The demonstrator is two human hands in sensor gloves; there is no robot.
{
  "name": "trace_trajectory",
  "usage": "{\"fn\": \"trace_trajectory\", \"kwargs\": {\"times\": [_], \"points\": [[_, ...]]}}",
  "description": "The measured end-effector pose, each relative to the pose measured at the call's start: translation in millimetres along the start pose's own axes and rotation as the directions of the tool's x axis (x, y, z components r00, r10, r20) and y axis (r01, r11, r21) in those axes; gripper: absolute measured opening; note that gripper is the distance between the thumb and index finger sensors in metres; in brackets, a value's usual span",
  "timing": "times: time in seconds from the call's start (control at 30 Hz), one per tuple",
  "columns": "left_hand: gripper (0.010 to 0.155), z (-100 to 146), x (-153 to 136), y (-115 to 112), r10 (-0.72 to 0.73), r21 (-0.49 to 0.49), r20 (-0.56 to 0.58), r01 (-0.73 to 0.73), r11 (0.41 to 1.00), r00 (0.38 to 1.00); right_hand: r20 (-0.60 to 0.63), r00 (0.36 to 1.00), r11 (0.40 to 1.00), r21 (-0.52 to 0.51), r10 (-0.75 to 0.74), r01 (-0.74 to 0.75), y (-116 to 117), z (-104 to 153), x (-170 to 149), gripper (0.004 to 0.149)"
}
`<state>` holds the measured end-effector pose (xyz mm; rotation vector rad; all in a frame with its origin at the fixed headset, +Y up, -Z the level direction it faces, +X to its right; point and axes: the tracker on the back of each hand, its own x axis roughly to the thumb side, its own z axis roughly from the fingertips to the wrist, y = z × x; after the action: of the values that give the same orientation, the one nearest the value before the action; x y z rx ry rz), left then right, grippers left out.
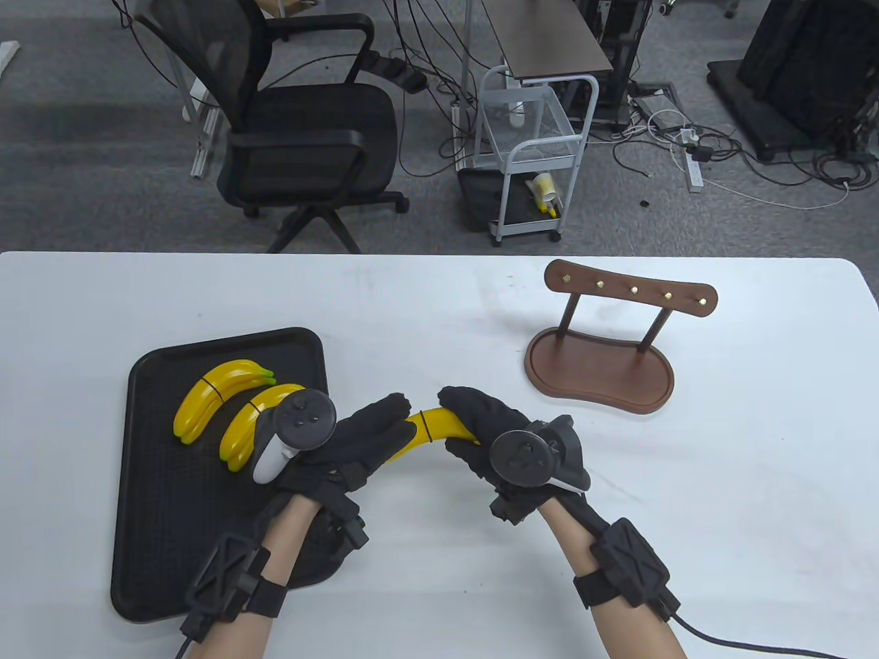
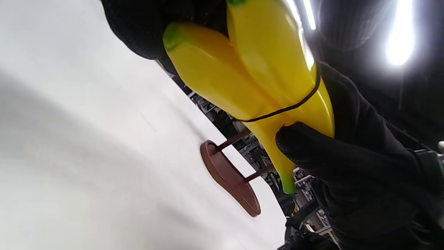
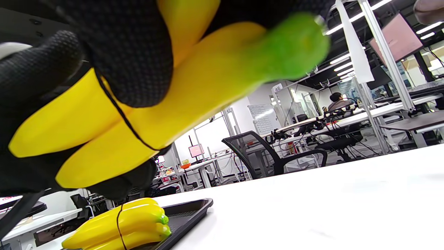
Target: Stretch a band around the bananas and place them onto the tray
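A yellow banana bunch (image 1: pixel 431 427) with a thin black band (image 1: pixel 427 428) around it hangs above the white table between both hands. My left hand (image 1: pixel 371 429) grips its left end, and my right hand (image 1: pixel 481 422) grips its right, stem end. In the left wrist view the band (image 2: pixel 288 107) crosses the bunch (image 2: pixel 242 76) just above my right thumb. In the right wrist view the bunch (image 3: pixel 145 107) shows its green tip and the band (image 3: pixel 121 114). Two banded bunches (image 1: pixel 220 398) (image 1: pixel 254 422) lie on the black tray (image 1: pixel 165 508) at the left.
A brown wooden stand (image 1: pixel 604 343) with a row of brass pegs sits on the table at the right, also seen in the left wrist view (image 2: pixel 229 177). Behind the table are an office chair (image 1: pixel 295 123) and a white cart (image 1: pixel 535 151).
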<state>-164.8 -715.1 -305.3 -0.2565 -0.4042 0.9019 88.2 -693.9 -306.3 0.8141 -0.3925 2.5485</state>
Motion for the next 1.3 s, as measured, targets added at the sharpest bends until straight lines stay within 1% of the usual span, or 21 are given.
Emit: {"fn": "trace_trajectory", "kwargs": {"times": [0.13, 0.17, 0.27, 0.33, 0.43, 0.53, 0.87, 1.0, 1.2, 1.3], "points": [[0.074, 4, 10, 2, -0.145, 0.061, 0.017, 0.144, 0.988, 0.989, -0.035, 0.999, 0.999, 0.014, -0.028, 0.029, 0, -1, -2, 0.07], [0.073, 5, 13, 2, -0.196, 0.089, 0.018, 0.194, 0.977, 0.98, -0.056, 0.997, 0.999, 0.026, -0.045, 0.047, 1, -1, -3, 0.07], [0.072, 7, 21, 1, -0.28, 0.121, 0.028, 0.275, 0.954, 0.96, -0.081, 0.994, 0.996, 0.046, -0.074, 0.077, 2, -2, -4, 0.07], [0.07, 8, 25, -1, -0.342, 0.143, 0.037, 0.333, 0.932, 0.939, -0.097, 0.991, 0.993, 0.069, -0.089, 0.096, 4, -3, -4, 0.07], [0.067, 9, 30, -5, -0.454, 0.184, 0.034, 0.441, 0.879, 0.891, -0.124, 0.984, 0.989, 0.07, -0.125, 0.134, 7, -3, -6, 0.069], [0.067, 8, 31, -9, -0.513, 0.182, 0.021, 0.501, 0.846, 0.858, -0.147, 0.976, 0.983, 0.065, -0.159, 0.17, 9, -3, -6, 0.07], [0.07, 5, 30, -21, -0.616, 0.16, 0.005, 0.608, 0.778, 0.788, -0.164, 0.968, 0.973, 0.106, -0.188, 0.207, 18, -1, -9, 0.069], [0.068, 5, 29, -22, -0.617, 0.163, -0.01, 0.61, 0.776, 0.787, -0.158, 0.956, 0.952, 0.14, -0.249, 0.271, 22, 0, -14, 0.07], [0.067, 6, 28, -23, -0.595, 0.161, -0.022, 0.59, 0.791, 0.803, -0.155, 0.946, 0.938, 0.161, -0.284, 0.307, 22, 0, -17, 0.07], [0.067, 6, 27, -20, -0.595, 0.167, -0.036, 0.592, 0.789, 0.803, -0.15, 0.938, 0.936, 0.119, -0.312, 0.33, 18, 0, -18, 0.068]]}}
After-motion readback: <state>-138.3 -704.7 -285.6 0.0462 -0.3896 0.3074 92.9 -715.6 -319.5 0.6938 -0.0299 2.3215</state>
